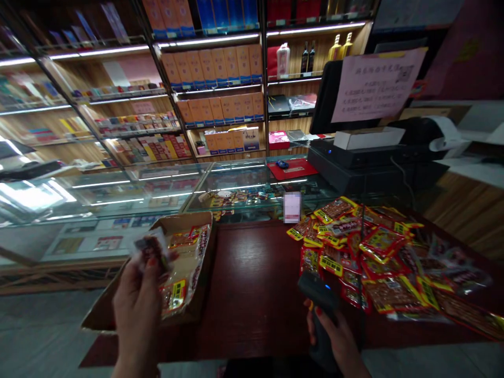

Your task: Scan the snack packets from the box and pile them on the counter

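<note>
My left hand [137, 299] pinches a small snack packet [151, 249], blurred by motion, above the left part of an open cardboard box [207, 262]. Inside that box lie several more snack packets [174, 295], red and yellow or clear. Wrapped round the handle of a dark barcode scanner [319, 294] is my right hand [333, 333]; a small blue light glows on the scanner's top. Just beyond and to the right of it spreads a big loose pile of red and yellow snack packets [381, 244] on the dark red wooden counter [252, 278].
Behind the counter top runs a glass display case [169, 186]. A red mat [293, 169] with a blue mouse [282, 164] lies on it. At the right stand a monitor [328, 97] with a paper notice and a black cash drawer [338, 168]. Lit shelves [220, 89] hold boxes and bottles.
</note>
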